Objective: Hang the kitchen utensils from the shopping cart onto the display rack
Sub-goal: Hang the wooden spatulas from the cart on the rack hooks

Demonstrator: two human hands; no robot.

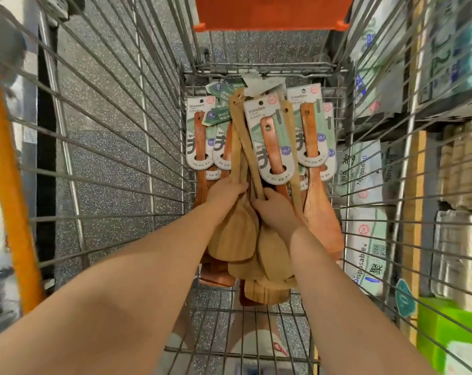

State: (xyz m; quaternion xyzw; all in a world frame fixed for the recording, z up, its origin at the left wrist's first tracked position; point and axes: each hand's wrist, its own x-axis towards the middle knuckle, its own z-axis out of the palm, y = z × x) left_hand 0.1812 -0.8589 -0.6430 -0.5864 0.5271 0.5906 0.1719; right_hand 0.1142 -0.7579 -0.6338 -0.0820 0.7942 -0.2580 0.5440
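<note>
Shopping cart: the wire basket [121, 147] is seen from above and fills the view. An orange bar [10, 185] runs along its 9 o'clock side and an orange panel [270, 12] sits at 12 o'clock.
Kitchen utensils: the heap of kitchen utensils [256, 185] lies inside the basket, from the centre toward 12 o'clock, against the far wire wall. Handles point to 12 o'clock and blades to 6 o'clock.
Pale spatulas: a bunch of light-wood pale spatulas [237, 239] lies at the centre of the heap. Their blades overlap toward 6 o'clock and their thin handles cross toward 12 o'clock.
Red-brown spatulas: the darker red-brown spatulas [321, 217] lie on the 3 o'clock side of the heap, with more on the 9 o'clock side. Each handle passes through a card.
Cards: the white and green cards [267, 147] are printed "Wooden", have a punched hole at the top, and several overlap.
Left hand: the left hand [225, 190] has its fingers curled round pale handles. Its forearm enters from 7 o'clock.
Right hand: the right hand [276, 209] is just beside the left, at its 4 o'clock, with fingers and thumb wrapped round pale handles. Its forearm enters from 5 o'clock.
Contact between hands: cannot tell.
Floor: the speckled grey floor [107, 104] shows through the wires at 9 to 10 o'clock.
Shelves: the shelves [364, 239] at 3 o'clock hold packs marked "Disposable".
Green box: the green box [451, 334] sits at 4 o'clock and is blurred.
Shoe: a shoe [270, 345] shows beneath the basket at 6 o'clock.
</note>
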